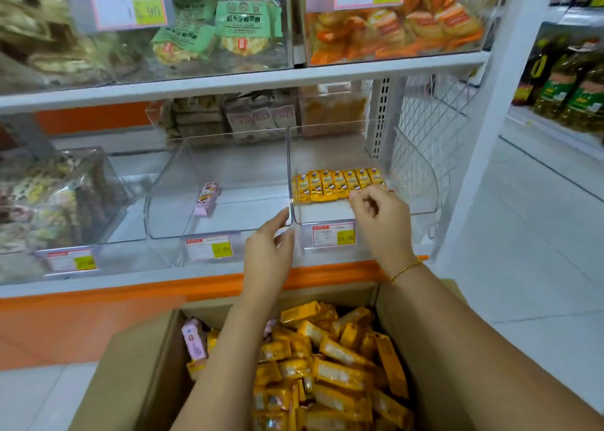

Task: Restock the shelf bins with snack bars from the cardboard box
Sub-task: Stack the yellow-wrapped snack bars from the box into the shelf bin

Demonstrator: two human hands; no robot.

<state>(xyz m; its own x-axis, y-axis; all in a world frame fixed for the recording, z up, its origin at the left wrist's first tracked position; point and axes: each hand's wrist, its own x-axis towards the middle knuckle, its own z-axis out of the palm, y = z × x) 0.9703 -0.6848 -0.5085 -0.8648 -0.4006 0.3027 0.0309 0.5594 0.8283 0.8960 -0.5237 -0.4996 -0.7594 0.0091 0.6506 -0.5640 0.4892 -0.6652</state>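
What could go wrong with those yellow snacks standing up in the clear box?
1. The yellow bars stand on edge in a row in the right bin. The right hand is right at them, so a bump might topple them like dominoes.
2. The cardboard box holds a few pink bars among the yellow ones, so one could land in the wrong bin.

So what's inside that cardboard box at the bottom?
The cardboard box holds a loose heap of yellow-wrapped snack bars, with a couple of pink bars at its left side. The left forearm covers some, and whatever lies under the top layer cannot be seen.
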